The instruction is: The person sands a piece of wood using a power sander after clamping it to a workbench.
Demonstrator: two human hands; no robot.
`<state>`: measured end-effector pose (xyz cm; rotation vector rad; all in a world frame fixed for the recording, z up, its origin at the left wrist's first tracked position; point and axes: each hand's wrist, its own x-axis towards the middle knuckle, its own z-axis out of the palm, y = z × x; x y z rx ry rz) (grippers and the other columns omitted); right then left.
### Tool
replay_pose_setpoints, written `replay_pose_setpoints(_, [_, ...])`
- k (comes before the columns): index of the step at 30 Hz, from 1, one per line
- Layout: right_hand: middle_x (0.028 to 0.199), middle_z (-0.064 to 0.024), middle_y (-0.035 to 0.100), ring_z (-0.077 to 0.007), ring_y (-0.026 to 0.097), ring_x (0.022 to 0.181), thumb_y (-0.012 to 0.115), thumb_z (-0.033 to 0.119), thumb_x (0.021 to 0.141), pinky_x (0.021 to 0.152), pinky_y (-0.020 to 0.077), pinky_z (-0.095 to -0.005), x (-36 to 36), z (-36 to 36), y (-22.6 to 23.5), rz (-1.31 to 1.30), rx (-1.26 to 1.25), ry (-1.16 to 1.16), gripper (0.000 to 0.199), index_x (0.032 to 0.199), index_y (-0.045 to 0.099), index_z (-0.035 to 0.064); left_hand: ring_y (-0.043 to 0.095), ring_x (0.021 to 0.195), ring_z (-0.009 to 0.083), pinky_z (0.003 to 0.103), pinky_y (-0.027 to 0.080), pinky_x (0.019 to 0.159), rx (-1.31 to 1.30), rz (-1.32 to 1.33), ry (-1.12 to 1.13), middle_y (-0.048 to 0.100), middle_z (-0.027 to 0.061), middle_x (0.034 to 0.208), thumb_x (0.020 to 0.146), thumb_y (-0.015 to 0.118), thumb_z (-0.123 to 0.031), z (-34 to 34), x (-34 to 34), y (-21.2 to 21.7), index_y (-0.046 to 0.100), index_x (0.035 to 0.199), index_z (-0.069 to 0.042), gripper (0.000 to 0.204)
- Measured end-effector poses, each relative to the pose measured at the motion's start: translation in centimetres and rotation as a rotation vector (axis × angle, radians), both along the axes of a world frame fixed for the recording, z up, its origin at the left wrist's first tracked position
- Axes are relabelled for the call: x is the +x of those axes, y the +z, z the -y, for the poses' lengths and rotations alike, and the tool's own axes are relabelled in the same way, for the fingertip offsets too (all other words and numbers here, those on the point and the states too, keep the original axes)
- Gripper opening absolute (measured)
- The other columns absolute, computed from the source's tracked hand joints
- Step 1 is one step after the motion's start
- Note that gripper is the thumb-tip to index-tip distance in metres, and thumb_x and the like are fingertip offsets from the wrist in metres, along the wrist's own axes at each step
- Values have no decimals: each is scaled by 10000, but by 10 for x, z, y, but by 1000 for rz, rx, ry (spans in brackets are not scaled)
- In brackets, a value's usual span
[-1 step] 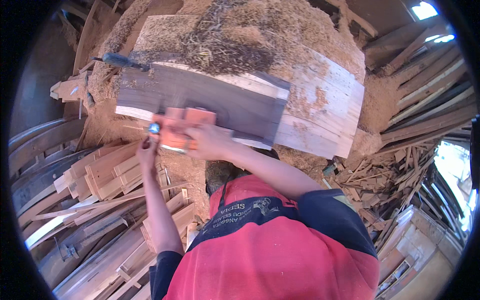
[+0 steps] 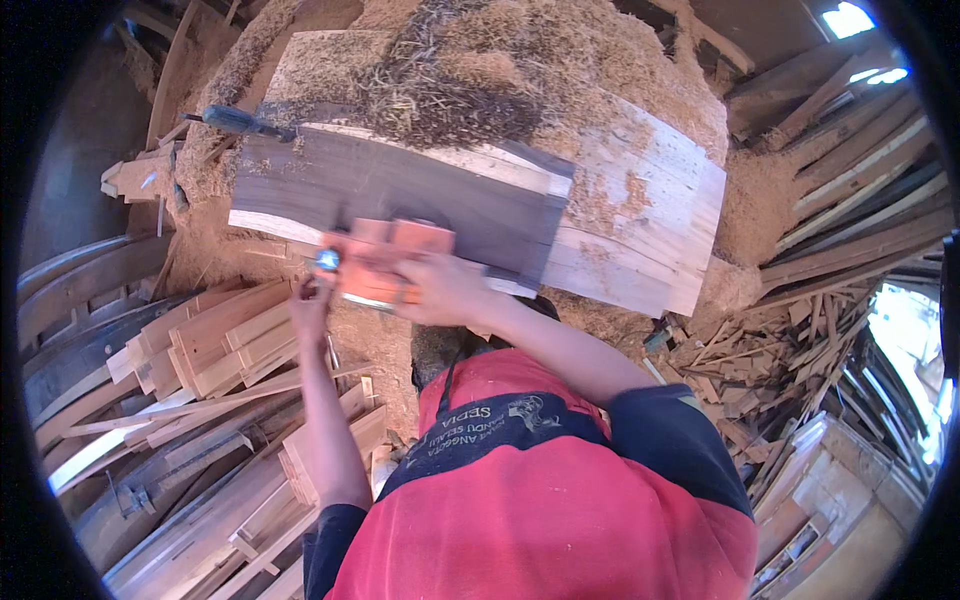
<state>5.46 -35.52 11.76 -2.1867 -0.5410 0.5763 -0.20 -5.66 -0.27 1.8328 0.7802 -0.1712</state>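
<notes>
An orange electric planer (image 2: pixel 422 238) rests on the near edge of a dark wooden board (image 2: pixel 480 215) with pale edges. My right hand (image 2: pixel 450 288) is wrapped round the planer's rear handle. At the tool's front end, just below a shiny blue knob (image 2: pixel 326 260), my left hand (image 2: pixel 311 305) is closed against the planer; its fingers are small and partly blurred. The planer's underside is hidden against the board. Beneath the dark board lies a wider pale board (image 2: pixel 640 250), dusted with shavings.
A tool with a dark blue handle (image 2: pixel 232 120) lies at the board's far left corner. Heaped shavings (image 2: pixel 450 90) cover the far side. Stacked wood pieces (image 2: pixel 215 345) stand at the left, long planks (image 2: pixel 860 220) lean at the right, and offcuts (image 2: pixel 745 355) litter the floor below them.
The planer has slid a short way to the right and slightly nearer to me, and both my hands have moved with it.
</notes>
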Motion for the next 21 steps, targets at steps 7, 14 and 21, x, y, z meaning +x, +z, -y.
replay_pose_setpoints(7, [1016,-159,688,-376,680,943,853,315,682,796,568,-460,-99,235,10,-14,-70,-41,476,1057,668,89,603,867,210,350,513,739,-4,-10,-167,618,118,966,626,949,-445,239,-83,41,554,1051,17,742])
replay_pose_setpoints(14, [794,-137,712,-212,725,723,804,161,710,657,558,-352,-99,211,7,-3,-73,-98,340,1010,698,40,633,954,316,410,514,831,55,-75,-97,623,201,1039,519,948,-587,220,-74,64,574,1074,34,913])
replay_pose_setpoints(21, [675,-89,688,-186,680,616,790,122,709,595,534,-344,-37,81,-7,-5,-86,19,231,879,671,20,616,1048,337,419,506,917,38,-18,140,621,213,1084,513,947,-587,102,-39,42,620,1142,34,943])
